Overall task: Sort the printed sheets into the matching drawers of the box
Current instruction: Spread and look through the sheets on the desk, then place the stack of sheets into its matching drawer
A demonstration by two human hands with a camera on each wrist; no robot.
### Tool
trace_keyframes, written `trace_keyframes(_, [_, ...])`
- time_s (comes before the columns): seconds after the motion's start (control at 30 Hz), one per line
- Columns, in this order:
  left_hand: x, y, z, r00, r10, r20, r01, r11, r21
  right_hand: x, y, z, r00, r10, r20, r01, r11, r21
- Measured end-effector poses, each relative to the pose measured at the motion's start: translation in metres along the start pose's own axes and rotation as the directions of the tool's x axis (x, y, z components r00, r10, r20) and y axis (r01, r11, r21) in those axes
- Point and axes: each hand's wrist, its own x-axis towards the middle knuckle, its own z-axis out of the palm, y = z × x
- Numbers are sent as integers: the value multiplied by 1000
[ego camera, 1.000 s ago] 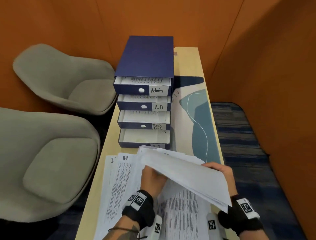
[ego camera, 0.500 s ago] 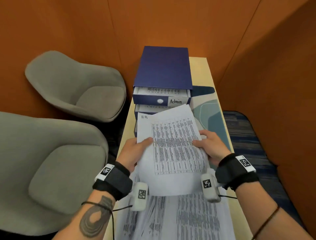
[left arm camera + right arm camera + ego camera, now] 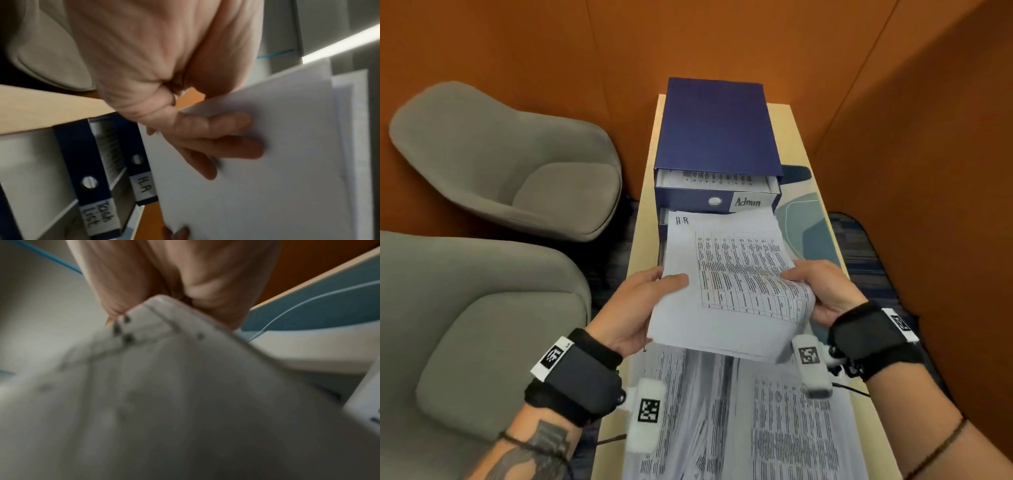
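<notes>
Left hand [image 3: 635,310] and right hand [image 3: 825,291] pinch opposite edges of a sheet [image 3: 729,284] headed "H.R", printed with a dense table. It hangs before the box [image 3: 717,126], below the "Admin" drawer [image 3: 698,200].

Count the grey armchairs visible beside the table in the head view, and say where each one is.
2. One armchair stands further back, left of the blue drawer box. The other armchair is nearer, left of the person's left hand. Others could be out of frame.

2 grey armchairs [image 3: 493,178], orange wall [image 3: 688,37], blue patterned desk mat [image 3: 808,222]
</notes>
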Motion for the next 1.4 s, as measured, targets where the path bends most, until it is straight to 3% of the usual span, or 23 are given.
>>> trace_keyframes(0.07, [-2,5,-1,1000,-24,-6,23,998,-57,-2,-6,2,1000,15,-14,-14,999,40])
trace_keyframes(0.17, [-3,14,-7,1000,-9,-25,6,990,-143,-7,-26,8,991,17,-130,-34,991,-132])
trace_keyframes(0.23, [1,21,-7,999,21,-40,-28,982,-189,-7,-36,11,994,-50,-99,34,988,-153])
trace_keyframes(0.33, [12,37,-5,997,50,-64,-64,970,-236,-16,-41,25,997,-81,-9,81,996,-27])
trace_keyframes(0.43, [35,50,-4,996,21,-85,-41,969,-246,-23,-39,28,986,-161,-38,160,987,-18])
trace_keyframes(0.7, [74,49,-3,976,-46,-214,21,993,-120,18,-30,30,960,-229,-160,200,963,-182])
trace_keyframes(0.87, [87,40,-2,945,115,-305,-149,985,-91,63,-34,51,919,-315,-236,243,926,-289])
trace_keyframes(1.07, [81,7,-1,919,265,-291,-192,948,256,91,-29,70,864,-445,-234,305,835,-459])
trace_keyframes(1.17, [76,-39,1,888,317,-333,-177,904,389,100,-26,64,816,-529,-233,256,693,-674])
trace_keyframes(1.27, [68,-88,16,941,235,-243,-66,834,548,117,-27,56,737,-646,-198,204,492,-846])
trace_keyframes(1.33, [64,-122,35,982,119,-150,20,715,699,123,-30,56,718,-680,-149,176,384,-906])
trace_keyframes(1.4, [62,-152,53,989,50,-137,86,559,825,125,-34,57,744,-663,-79,128,257,-958])
